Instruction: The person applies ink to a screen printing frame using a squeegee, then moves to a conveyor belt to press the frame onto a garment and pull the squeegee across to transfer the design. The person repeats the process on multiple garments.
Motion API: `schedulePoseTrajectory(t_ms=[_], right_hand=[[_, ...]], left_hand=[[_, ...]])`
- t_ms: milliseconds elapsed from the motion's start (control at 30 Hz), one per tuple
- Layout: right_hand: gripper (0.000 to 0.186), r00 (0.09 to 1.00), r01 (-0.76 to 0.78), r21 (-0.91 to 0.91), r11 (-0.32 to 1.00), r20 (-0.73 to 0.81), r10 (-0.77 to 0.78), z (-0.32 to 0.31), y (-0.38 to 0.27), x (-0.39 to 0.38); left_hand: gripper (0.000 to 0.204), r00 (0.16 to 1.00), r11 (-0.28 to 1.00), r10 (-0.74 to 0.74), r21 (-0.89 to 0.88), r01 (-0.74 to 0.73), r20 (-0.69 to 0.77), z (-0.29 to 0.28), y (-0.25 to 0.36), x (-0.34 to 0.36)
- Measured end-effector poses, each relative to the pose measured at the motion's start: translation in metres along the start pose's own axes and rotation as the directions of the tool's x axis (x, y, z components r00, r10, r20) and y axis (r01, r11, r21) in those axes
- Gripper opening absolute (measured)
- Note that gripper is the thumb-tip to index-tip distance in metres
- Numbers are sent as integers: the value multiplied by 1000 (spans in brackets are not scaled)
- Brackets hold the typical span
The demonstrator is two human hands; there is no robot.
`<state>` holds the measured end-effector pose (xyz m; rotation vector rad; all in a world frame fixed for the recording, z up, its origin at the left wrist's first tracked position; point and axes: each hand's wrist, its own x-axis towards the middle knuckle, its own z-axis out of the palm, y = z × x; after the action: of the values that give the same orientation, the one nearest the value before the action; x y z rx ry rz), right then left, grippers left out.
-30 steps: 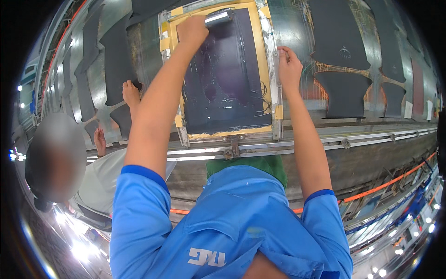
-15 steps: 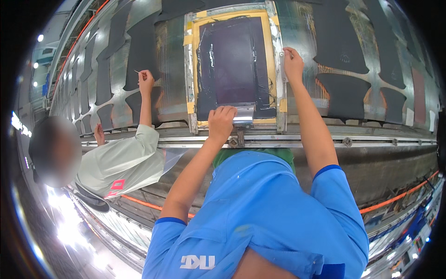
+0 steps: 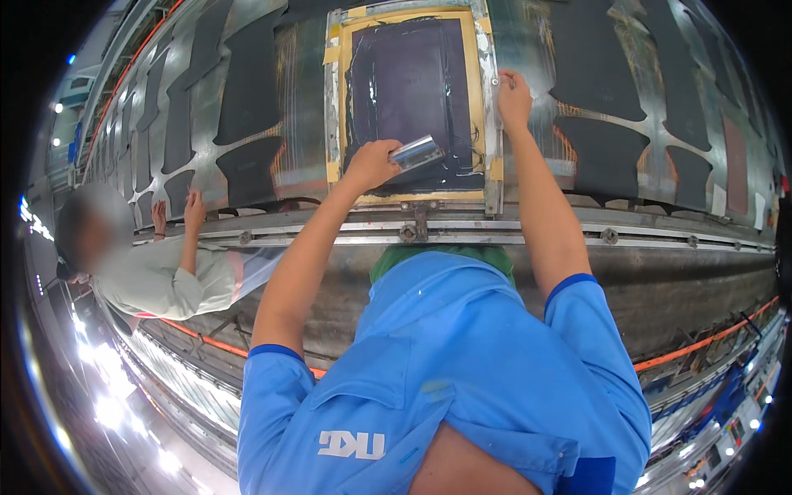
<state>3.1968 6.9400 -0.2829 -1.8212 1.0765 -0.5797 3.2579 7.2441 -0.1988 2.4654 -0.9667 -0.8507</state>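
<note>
Far left of the frame (image 3: 332,107): co-worker in a pale shirt (image 3: 169,285), both hands (image 3: 194,213) up at the desk (image 3: 305,107) edge; can't tell if they hold anything.

Left of the frame: dark flat panels (image 3: 246,173) on the metal desk, gaps between them.

Frame's left side, lower part: left hand (image 3: 373,165) reaches over it, grip closed round the near end of a silver squeegee (image 3: 418,154). Squeegee sits inside the frame, lower half, tilted, far end up and right. Can't tell if its edge touches.

Frame is the only container-like thing I can make out: yellow-taped border (image 3: 476,91), dark wet paste (image 3: 412,82) inside. Status, my read: partway. Middle of the field looks evenly coated; wet ridges remain along both sides, smears near the bottom. Can't tell if the coat is final.

Frame's right rail: right hand (image 3: 515,101) against it, fingers bent, thumb close to index. Can't tell if that grip pinches anything.

Right of the frame: more dark panels (image 3: 598,161); farther right, a reddish-brown strip (image 3: 735,165).
</note>
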Motion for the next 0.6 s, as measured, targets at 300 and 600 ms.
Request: schedulePoseTrajectory(t_ms=[300, 600], right_hand=[[25, 999, 52, 15, 999, -1, -52, -8, -8, -4], [25, 998, -50, -4, 999, 40, 50, -11, -28, -12]], left_hand=[[35, 790, 994, 113, -63, -94, 602, -16, -16, 74], [33, 984, 984, 174, 59, -171, -46, -123, -32, 193]])
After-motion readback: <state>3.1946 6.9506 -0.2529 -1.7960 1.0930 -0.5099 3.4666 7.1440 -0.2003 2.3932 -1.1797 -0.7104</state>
